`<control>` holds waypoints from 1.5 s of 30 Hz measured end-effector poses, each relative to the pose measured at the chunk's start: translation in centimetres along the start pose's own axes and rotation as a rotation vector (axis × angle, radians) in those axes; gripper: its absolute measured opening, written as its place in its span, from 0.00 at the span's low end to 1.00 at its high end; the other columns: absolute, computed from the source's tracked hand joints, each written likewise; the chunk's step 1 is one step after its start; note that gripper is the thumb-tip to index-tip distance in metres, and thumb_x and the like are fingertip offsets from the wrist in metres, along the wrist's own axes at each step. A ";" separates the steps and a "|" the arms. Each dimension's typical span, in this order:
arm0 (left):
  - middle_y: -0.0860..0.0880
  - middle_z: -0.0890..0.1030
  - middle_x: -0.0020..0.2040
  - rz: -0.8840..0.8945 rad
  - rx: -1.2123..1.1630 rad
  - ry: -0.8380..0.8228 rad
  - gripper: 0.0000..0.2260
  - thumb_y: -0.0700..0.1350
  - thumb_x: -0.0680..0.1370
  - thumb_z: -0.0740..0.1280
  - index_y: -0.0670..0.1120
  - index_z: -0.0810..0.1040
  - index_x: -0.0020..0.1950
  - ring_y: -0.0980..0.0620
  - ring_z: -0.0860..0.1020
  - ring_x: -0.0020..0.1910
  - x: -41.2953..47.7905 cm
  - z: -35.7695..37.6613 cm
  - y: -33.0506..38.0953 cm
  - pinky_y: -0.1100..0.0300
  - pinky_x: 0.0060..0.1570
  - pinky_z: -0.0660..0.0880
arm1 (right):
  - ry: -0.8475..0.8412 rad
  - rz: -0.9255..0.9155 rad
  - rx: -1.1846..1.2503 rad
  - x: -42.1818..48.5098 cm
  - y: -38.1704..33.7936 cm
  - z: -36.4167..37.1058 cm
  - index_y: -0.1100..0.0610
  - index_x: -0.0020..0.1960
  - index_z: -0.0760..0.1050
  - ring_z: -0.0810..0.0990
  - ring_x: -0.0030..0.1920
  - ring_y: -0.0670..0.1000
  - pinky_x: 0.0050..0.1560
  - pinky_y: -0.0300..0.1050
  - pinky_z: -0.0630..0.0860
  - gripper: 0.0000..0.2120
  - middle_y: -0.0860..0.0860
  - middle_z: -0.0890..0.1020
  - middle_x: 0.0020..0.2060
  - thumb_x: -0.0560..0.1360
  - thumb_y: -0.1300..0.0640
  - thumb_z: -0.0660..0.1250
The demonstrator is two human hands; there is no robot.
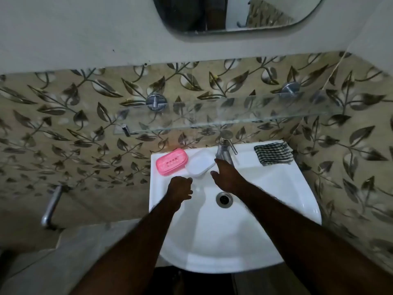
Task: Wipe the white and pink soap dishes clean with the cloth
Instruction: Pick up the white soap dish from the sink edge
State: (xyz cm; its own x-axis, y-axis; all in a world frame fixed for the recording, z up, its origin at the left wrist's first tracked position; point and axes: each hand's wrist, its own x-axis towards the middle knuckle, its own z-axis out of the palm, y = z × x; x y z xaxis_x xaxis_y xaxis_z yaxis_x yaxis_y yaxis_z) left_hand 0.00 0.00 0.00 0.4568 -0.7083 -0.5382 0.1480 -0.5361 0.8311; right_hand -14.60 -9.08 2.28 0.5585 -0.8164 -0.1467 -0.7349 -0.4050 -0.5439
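Note:
A pink soap dish (171,161) lies on the back left ledge of the white sink (276,188). The white soap dish (200,163) sits right beside it, leaning over the basin edge. A black-and-white checked cloth (273,153) lies on the back right ledge. My left hand (179,187) hovers over the basin just below the white dish, fingers curled, holding nothing. My right hand (226,176) reaches toward the base of the steel tap (225,150), fingers spread, just right of the white dish.
A drain (223,199) sits mid-basin. A glass shelf (223,116) on two steel brackets hangs above the tap. A mirror (234,13) is higher on the wall. A steel pipe handle (51,207) sticks out at the left. Leaf-patterned tiles cover the wall.

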 end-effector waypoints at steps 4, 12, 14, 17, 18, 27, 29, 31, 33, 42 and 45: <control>0.41 0.75 0.43 -0.074 -0.104 -0.018 0.10 0.42 0.80 0.64 0.36 0.73 0.55 0.48 0.78 0.35 2.3 0.1 -0.1 0.57 0.36 0.78 | -0.028 0.088 -0.045 1.9 -1.2 -0.5 0.67 0.66 0.67 0.74 0.62 0.63 0.64 0.50 0.66 0.18 0.64 0.75 0.62 0.80 0.57 0.60; 0.42 0.77 0.41 -0.161 -0.327 0.079 0.04 0.40 0.80 0.64 0.40 0.75 0.48 0.47 0.77 0.37 5.8 1.2 -0.9 0.56 0.38 0.79 | -0.154 0.242 -0.108 6.0 -2.5 0.7 0.66 0.68 0.64 0.72 0.64 0.63 0.63 0.53 0.69 0.20 0.63 0.71 0.64 0.80 0.58 0.59; 0.41 0.76 0.39 -0.140 -0.366 0.079 0.03 0.37 0.79 0.64 0.38 0.75 0.50 0.47 0.77 0.34 6.1 1.3 -0.4 0.59 0.34 0.78 | -0.157 0.225 -0.134 6.4 -2.4 1.1 0.67 0.64 0.65 0.72 0.62 0.62 0.61 0.52 0.68 0.17 0.63 0.72 0.62 0.80 0.56 0.58; 0.38 0.76 0.40 -0.096 -0.385 0.087 0.04 0.32 0.77 0.61 0.38 0.74 0.50 0.46 0.77 0.35 6.3 1.5 0.4 0.61 0.32 0.77 | -0.168 0.267 -0.097 7.4 -2.5 1.2 0.65 0.67 0.65 0.72 0.63 0.63 0.60 0.52 0.70 0.19 0.64 0.72 0.63 0.78 0.58 0.60; 0.38 0.76 0.41 -0.093 -0.382 0.092 0.05 0.32 0.77 0.60 0.37 0.74 0.50 0.44 0.77 0.36 6.2 1.6 0.7 0.61 0.31 0.78 | -0.166 0.266 -0.096 7.5 -2.6 1.0 0.65 0.67 0.65 0.72 0.63 0.63 0.60 0.52 0.70 0.19 0.64 0.72 0.63 0.78 0.59 0.59; 0.35 0.78 0.42 -0.117 -0.312 0.064 0.05 0.34 0.77 0.61 0.35 0.75 0.49 0.41 0.80 0.36 4.2 0.7 1.2 0.60 0.32 0.80 | -0.133 0.231 -0.099 7.3 -2.4 -0.3 0.64 0.65 0.66 0.74 0.60 0.63 0.50 0.47 0.69 0.17 0.64 0.73 0.61 0.79 0.57 0.59; 0.34 0.79 0.43 -0.096 -0.307 0.059 0.08 0.35 0.77 0.61 0.35 0.75 0.55 0.41 0.80 0.35 3.6 0.2 0.7 0.59 0.33 0.81 | -0.106 0.219 -0.095 6.6 -2.1 -0.6 0.63 0.66 0.66 0.74 0.62 0.63 0.55 0.49 0.71 0.18 0.63 0.72 0.63 0.80 0.55 0.59; 0.34 0.80 0.43 -0.078 -0.306 0.048 0.11 0.34 0.77 0.62 0.36 0.73 0.59 0.41 0.81 0.36 3.0 -0.4 0.0 0.58 0.36 0.82 | -0.101 0.214 -0.036 5.8 -1.6 -0.7 0.64 0.66 0.67 0.74 0.61 0.63 0.58 0.50 0.72 0.18 0.63 0.73 0.62 0.79 0.57 0.59; 0.34 0.81 0.46 -0.068 -0.309 0.020 0.13 0.34 0.78 0.62 0.38 0.73 0.62 0.40 0.82 0.39 2.5 -1.0 -0.7 0.56 0.40 0.82 | -0.104 0.203 0.006 4.9 -1.1 -0.7 0.64 0.65 0.69 0.74 0.61 0.63 0.59 0.50 0.72 0.17 0.64 0.74 0.61 0.79 0.59 0.59; 0.36 0.79 0.54 -0.027 -0.406 -0.004 0.18 0.28 0.75 0.62 0.41 0.73 0.63 0.40 0.80 0.49 0.6 -2.3 -1.4 0.55 0.47 0.82 | -0.004 0.006 0.168 0.4 -0.6 -1.1 0.68 0.63 0.72 0.76 0.56 0.63 0.56 0.47 0.69 0.14 0.65 0.78 0.54 0.79 0.65 0.58; 0.38 0.79 0.53 -0.010 -0.404 0.005 0.17 0.28 0.76 0.61 0.42 0.74 0.62 0.42 0.79 0.49 0.3 -2.0 -1.3 0.54 0.49 0.82 | 0.011 0.029 0.254 -0.9 -0.6 -1.5 0.67 0.60 0.74 0.77 0.51 0.58 0.47 0.38 0.68 0.12 0.62 0.76 0.50 0.79 0.67 0.58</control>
State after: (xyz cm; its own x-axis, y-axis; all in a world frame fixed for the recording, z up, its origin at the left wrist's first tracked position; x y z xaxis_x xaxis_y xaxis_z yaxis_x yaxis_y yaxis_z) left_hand 1.69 1.35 -0.98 0.4575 -0.7011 -0.5469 0.4853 -0.3184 0.8143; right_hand -15.21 -8.72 3.99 0.5331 -0.8313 -0.1572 -0.6295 -0.2657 -0.7301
